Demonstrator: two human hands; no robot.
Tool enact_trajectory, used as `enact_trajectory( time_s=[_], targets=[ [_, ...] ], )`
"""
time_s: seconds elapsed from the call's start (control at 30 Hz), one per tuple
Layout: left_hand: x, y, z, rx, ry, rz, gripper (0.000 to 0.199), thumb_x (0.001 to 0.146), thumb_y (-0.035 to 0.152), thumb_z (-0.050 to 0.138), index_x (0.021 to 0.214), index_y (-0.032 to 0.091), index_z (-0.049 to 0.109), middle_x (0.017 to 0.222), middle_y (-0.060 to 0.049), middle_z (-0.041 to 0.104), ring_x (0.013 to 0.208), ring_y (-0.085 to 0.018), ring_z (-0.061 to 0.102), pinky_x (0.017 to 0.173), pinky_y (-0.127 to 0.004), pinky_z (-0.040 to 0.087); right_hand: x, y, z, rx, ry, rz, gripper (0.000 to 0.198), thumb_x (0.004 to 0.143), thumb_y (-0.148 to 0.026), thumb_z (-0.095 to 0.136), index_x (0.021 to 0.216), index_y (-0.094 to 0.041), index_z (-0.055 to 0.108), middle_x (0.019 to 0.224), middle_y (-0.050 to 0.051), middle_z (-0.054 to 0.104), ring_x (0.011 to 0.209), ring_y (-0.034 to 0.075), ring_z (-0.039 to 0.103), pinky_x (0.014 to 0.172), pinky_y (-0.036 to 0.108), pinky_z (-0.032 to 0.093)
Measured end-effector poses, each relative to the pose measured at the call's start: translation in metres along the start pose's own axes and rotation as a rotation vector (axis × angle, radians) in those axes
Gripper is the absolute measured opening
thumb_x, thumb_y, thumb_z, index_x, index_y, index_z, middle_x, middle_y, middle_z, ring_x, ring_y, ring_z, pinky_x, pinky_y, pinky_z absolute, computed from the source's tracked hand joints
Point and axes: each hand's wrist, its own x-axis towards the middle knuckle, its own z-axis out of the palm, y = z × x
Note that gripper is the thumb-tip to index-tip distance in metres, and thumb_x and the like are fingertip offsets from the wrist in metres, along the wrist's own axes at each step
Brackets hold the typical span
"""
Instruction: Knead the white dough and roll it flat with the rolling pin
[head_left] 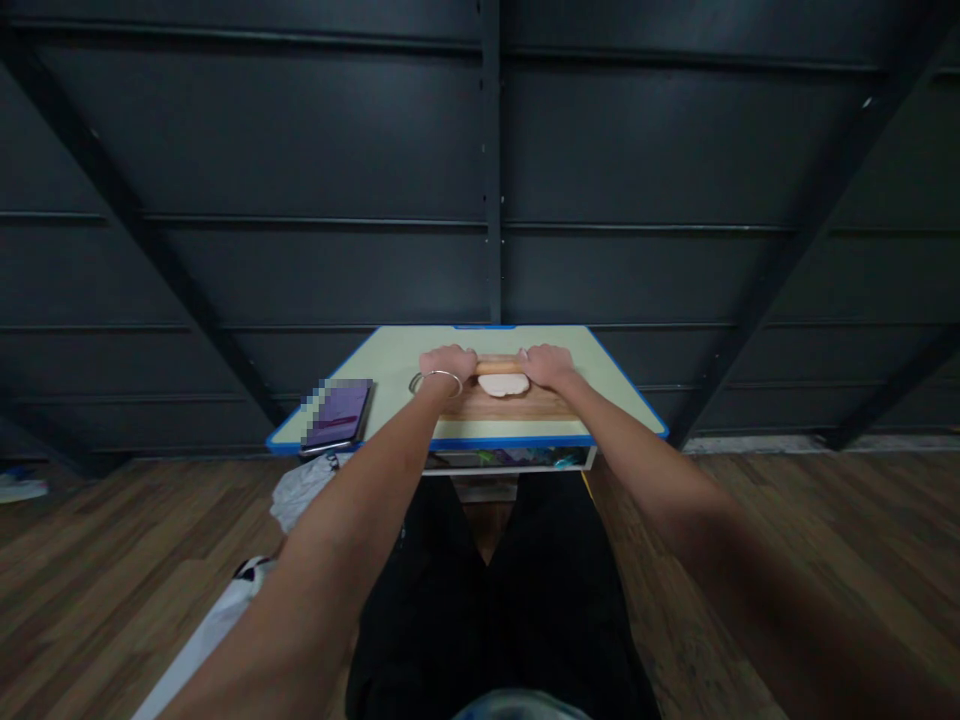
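A wooden rolling pin lies crosswise over a wooden board, gripped at both ends. My left hand is wrapped round its left end, with a metal bangle at the wrist. Round the right end closes my right hand. Pale flattened dough rests on the board between my hands, just on the near side of the pin. Part of the dough may be hidden beneath the pin. The fingertips of both hands are out of sight.
The board lies on a small pale green table with blue edging. A tablet or large phone lies at its left side. Below the top, an open shelf holds several things. A dark panelled wall rises behind; a pale bag is at the left.
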Motion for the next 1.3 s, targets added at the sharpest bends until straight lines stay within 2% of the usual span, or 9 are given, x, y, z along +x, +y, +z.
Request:
enact_trajectory(
  time_s=[0.1,0.43,0.6,0.87,1.13,1.3],
  targets=[
    [-0.005,0.001,0.001,-0.025,0.026,-0.051,0.066,0.107,0.045,0.025,0.129,0.011,0.078,0.132,-0.023,0.075,0.121,-0.035,0.072,0.096,-0.043,0.055,-0.003,-0.001,0.002,-0.01,0.009,0.007,0.065,0.113,-0.045,0.025,0.127,-0.012,0.079,0.132,0.022,0.075,0.123,0.031,0.072,0.098,0.037,0.052],
    [-0.011,-0.002,0.007,-0.025,0.093,-0.045,0.068,0.108,0.047,0.024,0.123,0.011,0.08,0.126,-0.024,0.077,0.116,-0.034,0.074,0.092,-0.041,0.055,-0.011,-0.003,0.0,-0.038,0.041,-0.008,0.06,0.113,-0.042,0.028,0.125,-0.015,0.08,0.128,0.02,0.077,0.118,0.03,0.075,0.095,0.035,0.053],
    [-0.016,-0.001,0.004,-0.018,0.064,-0.047,0.068,0.109,0.046,0.023,0.124,0.011,0.079,0.129,-0.024,0.076,0.115,-0.033,0.074,0.093,-0.041,0.055,-0.014,-0.004,0.002,-0.05,0.045,0.008,0.064,0.114,-0.042,0.024,0.128,-0.012,0.079,0.13,0.022,0.076,0.119,0.031,0.074,0.096,0.036,0.053],
    [-0.025,-0.002,0.004,-0.002,0.068,-0.034,0.071,0.111,0.046,0.02,0.124,0.009,0.079,0.126,-0.024,0.077,0.116,-0.036,0.074,0.092,-0.043,0.055,-0.022,-0.005,0.003,-0.044,0.073,-0.005,0.067,0.114,-0.043,0.022,0.125,-0.012,0.08,0.127,0.023,0.077,0.117,0.032,0.075,0.096,0.038,0.053],
    [-0.036,-0.004,0.007,0.019,0.127,0.013,0.074,0.111,0.046,0.018,0.122,0.008,0.08,0.121,-0.024,0.078,0.114,-0.038,0.074,0.091,-0.047,0.055,-0.034,-0.004,0.0,-0.039,0.131,-0.083,0.058,0.115,-0.037,0.023,0.131,-0.015,0.074,0.136,0.019,0.073,0.123,0.03,0.069,0.101,0.039,0.051],
    [-0.044,-0.006,0.01,0.025,0.16,0.035,0.069,0.112,0.045,0.021,0.127,0.009,0.078,0.123,-0.026,0.076,0.114,-0.037,0.073,0.093,-0.047,0.052,-0.04,-0.005,0.001,-0.049,0.149,-0.081,0.055,0.115,-0.038,0.025,0.129,-0.016,0.074,0.132,0.017,0.074,0.119,0.03,0.07,0.1,0.039,0.051]
  ],
)
